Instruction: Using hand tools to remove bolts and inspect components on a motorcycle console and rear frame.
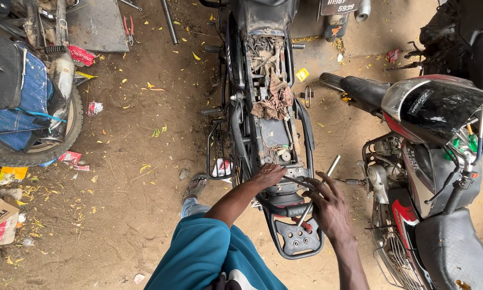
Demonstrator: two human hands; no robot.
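Note:
A stripped motorcycle (263,80) with its seat removed stands in front of me, its open frame showing wiring and a dirty rag (274,99). My left hand (268,174) rests on the rear of the frame near the tail, fingers curled over a black cable or bar. My right hand (330,207) holds a long metal socket wrench (319,188) angled down toward the black rear carrier rack (295,236).
A red and black motorcycle (434,161) stands close on the right. A covered two-wheeler with a blue bag (21,91) is at left. Pliers (128,29) and a metal rod (169,21) lie on the dirt floor. My sandalled foot (194,188) is beside the bike.

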